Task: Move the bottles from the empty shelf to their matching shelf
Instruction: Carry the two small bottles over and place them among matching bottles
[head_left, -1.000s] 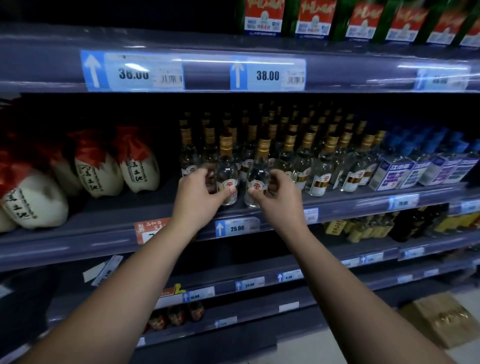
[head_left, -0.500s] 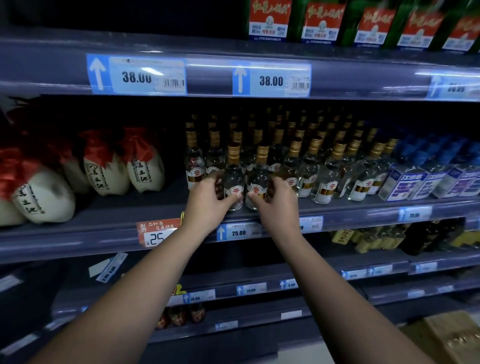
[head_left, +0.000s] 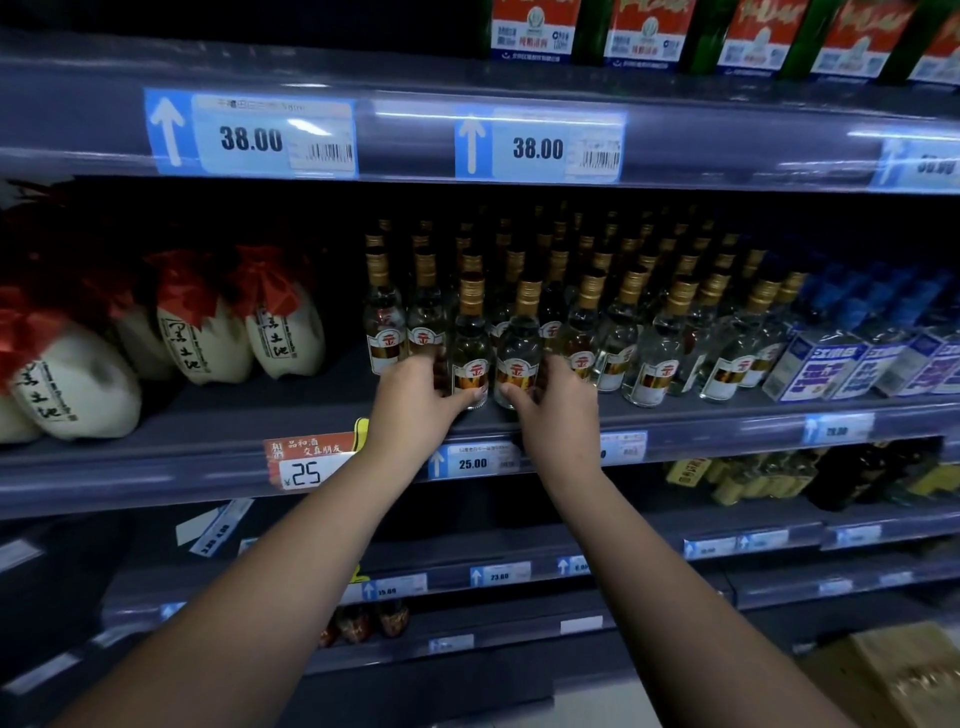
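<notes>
Two clear glass bottles with gold caps and red-gold labels stand at the front of the middle shelf (head_left: 208, 436). My left hand (head_left: 415, 405) wraps the base of the left bottle (head_left: 470, 343). My right hand (head_left: 558, 405) wraps the base of the right bottle (head_left: 522, 338). Both bottles are upright and rest on the shelf, in front of several rows of identical gold-capped bottles (head_left: 660, 332). My fingers hide the lower parts of both bottles.
White ceramic jars with red cloth tops (head_left: 280, 327) stand to the left. Blue-and-white boxed bottles (head_left: 826, 364) sit to the right. Green bottles (head_left: 644, 31) line the top shelf. Lower shelves hold dark small bottles (head_left: 363, 623), and a cardboard box (head_left: 893, 675) lies on the floor.
Both hands have pushed a little further onto the shelf, sliding the two bottles back toward the rows behind. The view has tilted slightly downward and closer.
</notes>
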